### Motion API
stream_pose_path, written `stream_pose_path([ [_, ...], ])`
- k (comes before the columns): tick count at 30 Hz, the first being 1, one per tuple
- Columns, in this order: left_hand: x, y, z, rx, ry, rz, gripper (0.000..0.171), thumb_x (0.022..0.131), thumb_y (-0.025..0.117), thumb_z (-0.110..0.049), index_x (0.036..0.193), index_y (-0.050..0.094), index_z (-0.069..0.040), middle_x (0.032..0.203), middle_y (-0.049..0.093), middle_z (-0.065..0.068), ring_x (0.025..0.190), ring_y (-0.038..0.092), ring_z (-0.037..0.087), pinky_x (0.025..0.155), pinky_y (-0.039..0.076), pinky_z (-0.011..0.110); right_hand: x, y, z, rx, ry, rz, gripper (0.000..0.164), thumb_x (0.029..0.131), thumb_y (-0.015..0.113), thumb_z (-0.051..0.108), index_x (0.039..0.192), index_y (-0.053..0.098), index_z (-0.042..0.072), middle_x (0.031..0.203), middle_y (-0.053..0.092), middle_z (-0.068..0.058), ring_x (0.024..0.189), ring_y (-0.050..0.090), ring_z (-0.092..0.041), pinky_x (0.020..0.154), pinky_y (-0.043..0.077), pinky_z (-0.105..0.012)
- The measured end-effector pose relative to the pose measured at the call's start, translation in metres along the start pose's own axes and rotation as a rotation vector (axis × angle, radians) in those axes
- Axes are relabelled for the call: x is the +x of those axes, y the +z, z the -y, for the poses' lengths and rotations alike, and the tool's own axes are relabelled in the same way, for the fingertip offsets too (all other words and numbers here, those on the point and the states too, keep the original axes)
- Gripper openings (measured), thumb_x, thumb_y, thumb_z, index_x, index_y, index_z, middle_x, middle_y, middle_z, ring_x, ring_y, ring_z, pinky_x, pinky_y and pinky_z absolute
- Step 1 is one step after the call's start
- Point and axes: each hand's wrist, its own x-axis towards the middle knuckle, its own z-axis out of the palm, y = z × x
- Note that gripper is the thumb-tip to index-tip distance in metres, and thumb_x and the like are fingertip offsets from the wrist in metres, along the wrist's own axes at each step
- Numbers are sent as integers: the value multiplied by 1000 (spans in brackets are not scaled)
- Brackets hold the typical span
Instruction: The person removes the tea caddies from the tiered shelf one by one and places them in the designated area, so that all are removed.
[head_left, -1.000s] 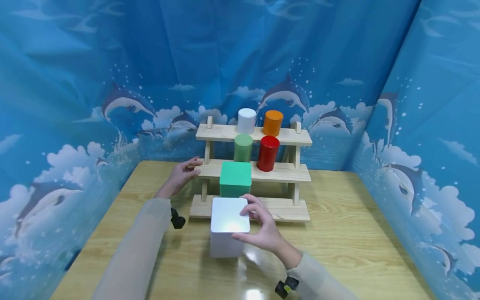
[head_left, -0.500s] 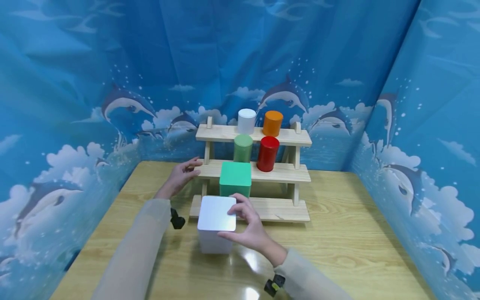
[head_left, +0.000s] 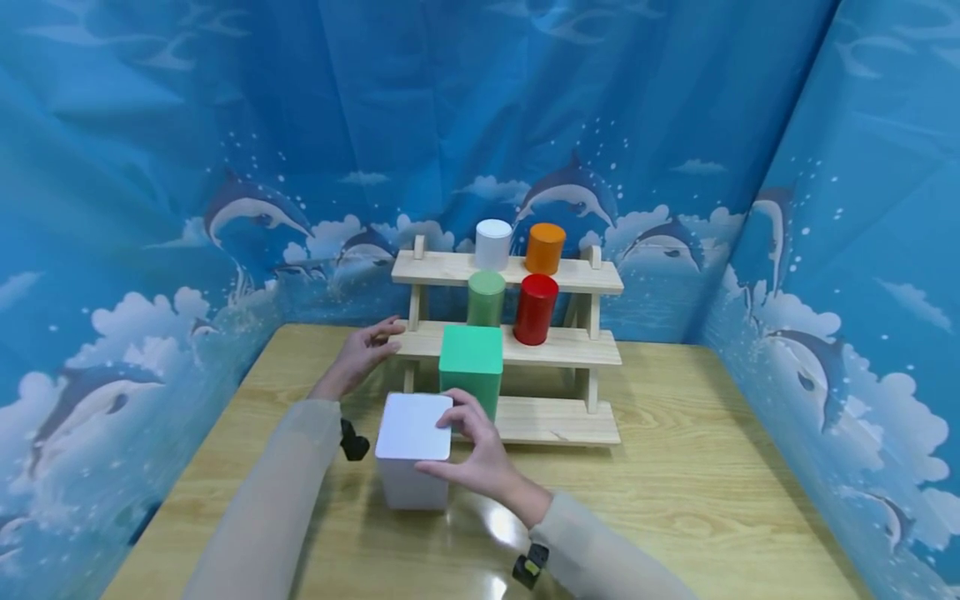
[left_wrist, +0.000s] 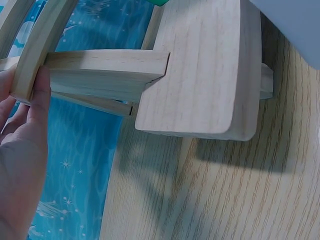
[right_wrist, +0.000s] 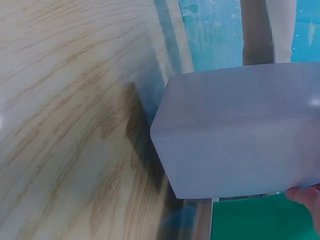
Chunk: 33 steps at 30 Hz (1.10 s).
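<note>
My right hand point(head_left: 480, 454) holds a tall white rectangular box point(head_left: 412, 427) by its upper part, fingers along the far right side and thumb at the near side. In the right wrist view the white box point(right_wrist: 235, 155) hangs close over the tabletop, its shadow beside the lower end. My left hand point(head_left: 363, 358) pinches the left end of the middle board of a three-tier wooden display stand point(head_left: 558, 418). That grip shows in the left wrist view, thumb and fingers around the board end point(left_wrist: 30, 65). A green box point(head_left: 471, 358) stands on the lowest tier, partly hidden behind my right hand.
A light green cylinder point(head_left: 486, 300) and a red cylinder point(head_left: 536, 310) occupy the middle tier. Above them are a white cylinder point(head_left: 492, 245) and an orange cylinder point(head_left: 545, 249). Blue dolphin-print curtain point(head_left: 375, 125) encloses the wooden table point(head_left: 675, 467) at the back and sides.
My right hand has carried the white box to the left, uncovering more of the lowest tier and the green box. The left hand stays at the stand.
</note>
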Motion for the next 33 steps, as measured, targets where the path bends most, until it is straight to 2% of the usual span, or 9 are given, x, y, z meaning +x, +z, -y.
stream_pose_path([
  [11,-3,0,0,36,-16,0,50,89,62,-38,130,54,-11,150,27,-2,135,28,28,102,34,48,3,12,-4,-3,-5,7,51,64,86,8,102,51,6,134,38,-21,113,48,-27,90,48,-36],
  [19,-11,3,-22,13,-42,24,47,92,60,-26,132,50,-3,152,24,6,136,22,33,103,30,52,5,17,-10,-54,-43,1,52,63,86,14,101,51,9,132,39,-18,113,48,-24,89,48,-34],
  [23,-7,3,-14,26,-24,6,48,91,60,-29,132,51,-5,151,25,4,136,23,31,103,32,50,6,18,-11,-72,-29,0,53,62,87,14,100,51,9,131,39,-20,115,47,-24,88,49,-33],
  [26,-2,3,-4,26,-15,-10,48,90,61,-33,130,53,-8,150,27,1,136,24,28,103,33,48,9,16,3,-75,-11,2,52,61,87,9,98,51,3,129,39,-25,115,47,-32,88,49,-36],
  [30,1,2,0,21,-15,-18,49,89,62,-35,130,54,-10,150,28,0,137,24,26,103,33,47,15,12,25,-84,-30,18,53,60,86,2,97,49,-6,126,39,-32,113,45,-44,90,47,-39],
  [33,3,1,2,14,-10,-24,50,88,63,-36,130,54,-10,150,28,1,137,24,26,103,33,48,16,10,27,-89,-27,46,55,59,86,3,99,49,-6,126,37,-33,115,42,-45,93,45,-37],
])
